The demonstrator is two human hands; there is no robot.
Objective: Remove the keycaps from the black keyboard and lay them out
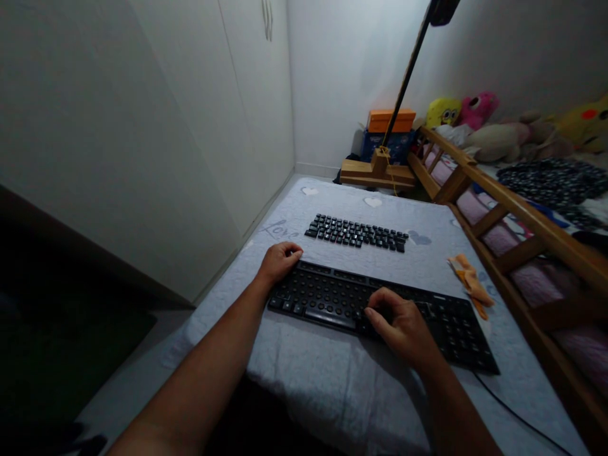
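A black keyboard (327, 294) lies across the cloth-covered surface, its main letter area stripped of keycaps, with round key mounts showing. The space bar, a few bottom-row keys and the right-hand keys are on it. My left hand (281, 261) is closed at the keyboard's far left corner, thumb and forefinger together by its edge. Over the keyboard, right of the space bar, my right hand (401, 320) has thumb and fingertips pinched; whatever is between them is too small to make out. Beyond the keyboard, loose black keycaps (356, 232) lie in rows.
An orange cloth (470, 285) lies to the right of the keyboard, and a cable (517, 415) runs off toward the near right. A wooden bed rail (517, 215) borders the right side. White cupboard doors (199, 114) stand at left; a wooden lamp base (377, 170) is behind.
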